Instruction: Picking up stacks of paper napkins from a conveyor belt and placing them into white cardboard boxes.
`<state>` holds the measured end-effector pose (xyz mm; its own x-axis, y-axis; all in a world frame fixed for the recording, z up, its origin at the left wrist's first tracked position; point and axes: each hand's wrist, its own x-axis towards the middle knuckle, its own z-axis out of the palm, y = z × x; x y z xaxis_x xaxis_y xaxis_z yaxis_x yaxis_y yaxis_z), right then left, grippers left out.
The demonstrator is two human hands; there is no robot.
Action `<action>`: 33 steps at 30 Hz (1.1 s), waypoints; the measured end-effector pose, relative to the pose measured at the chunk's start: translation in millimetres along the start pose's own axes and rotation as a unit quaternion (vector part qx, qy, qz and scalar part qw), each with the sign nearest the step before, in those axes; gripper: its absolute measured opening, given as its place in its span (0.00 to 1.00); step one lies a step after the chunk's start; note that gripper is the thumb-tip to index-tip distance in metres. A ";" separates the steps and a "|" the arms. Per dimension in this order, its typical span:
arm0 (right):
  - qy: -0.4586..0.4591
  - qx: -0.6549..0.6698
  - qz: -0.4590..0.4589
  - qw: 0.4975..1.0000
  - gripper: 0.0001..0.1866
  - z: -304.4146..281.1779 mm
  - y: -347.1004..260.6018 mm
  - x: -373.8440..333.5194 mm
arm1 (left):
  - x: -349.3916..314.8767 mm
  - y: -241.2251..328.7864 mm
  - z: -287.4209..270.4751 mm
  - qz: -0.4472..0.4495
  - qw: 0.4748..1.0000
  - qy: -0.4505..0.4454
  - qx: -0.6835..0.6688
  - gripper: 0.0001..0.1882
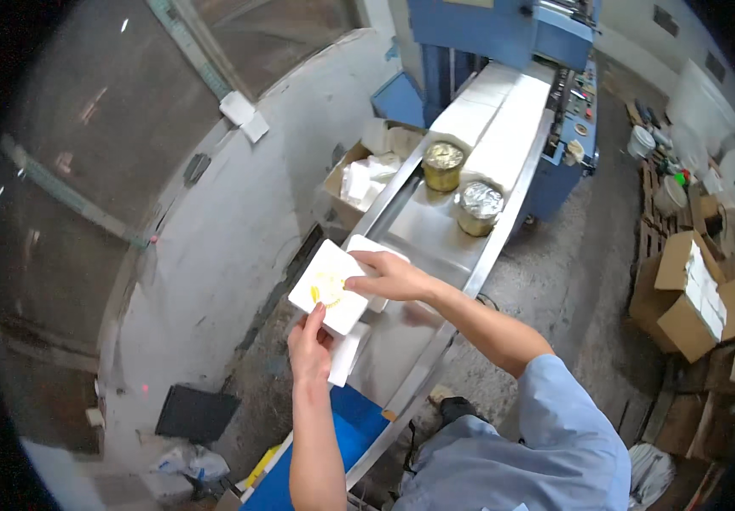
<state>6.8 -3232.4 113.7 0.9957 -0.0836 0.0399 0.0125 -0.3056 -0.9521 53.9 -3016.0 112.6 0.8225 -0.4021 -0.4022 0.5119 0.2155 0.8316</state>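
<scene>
A stack of white square paper napkins with a yellow print is held over the metal chute. My left hand grips its lower edge, the thumb on top. My right hand closes on its right side, fingers over the edge. Partly hidden behind it, another white napkin stack lies under my right hand. Below, a white folded piece rests on the chute near the blue belt. Further up stand two gold-coloured cans with shiny tops, at the ends of two long white napkin rows.
The metal chute runs up to a blue machine. An open carton with white paper stands left of it. At right are an open cardboard box and piled goods. A black panel lies lower left.
</scene>
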 end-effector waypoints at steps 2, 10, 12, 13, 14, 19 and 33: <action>-0.011 0.077 -0.040 0.996 0.30 1.4 -17.0 -16.6 | -14.4 4.0 0.5 0.033 0.999 -0.005 -0.016 0.23; -0.078 0.321 0.113 0.937 0.32 100.4 -48.6 -43.6 | -113.6 0.7 -131.3 0.110 0.986 -0.055 -0.112 0.35; -0.164 0.363 0.171 0.901 0.35 149.9 -58.8 -46.3 | -145.8 -0.4 -170.2 0.138 0.987 -0.029 -0.082 0.36; -0.193 0.371 0.159 0.894 0.36 181.1 -59.6 -48.0 | -163.5 -1.2 -199.2 0.121 0.990 -0.021 -0.065 0.36; -0.224 0.378 0.150 0.886 0.36 212.8 -62.3 -50.8 | -182.2 -2.1 -227.2 0.104 0.993 -0.010 -0.051 0.36; -0.295 0.315 0.149 0.890 0.50 389.5 -72.8 -84.0 | -275.8 -26.7 -384.3 0.048 0.996 0.060 -0.036 0.28; -0.434 0.194 0.368 0.799 0.33 926.8 -58.8 -178.6 | -474.7 -74.0 -831.8 -0.129 0.958 0.256 0.028 0.23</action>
<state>-86.6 -2320.5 -118.5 0.4330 0.6363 -0.6385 -0.7454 -0.1456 -0.6506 -168.4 -2100.8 -76.7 0.6914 0.0562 -0.7203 0.7123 0.1133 0.6926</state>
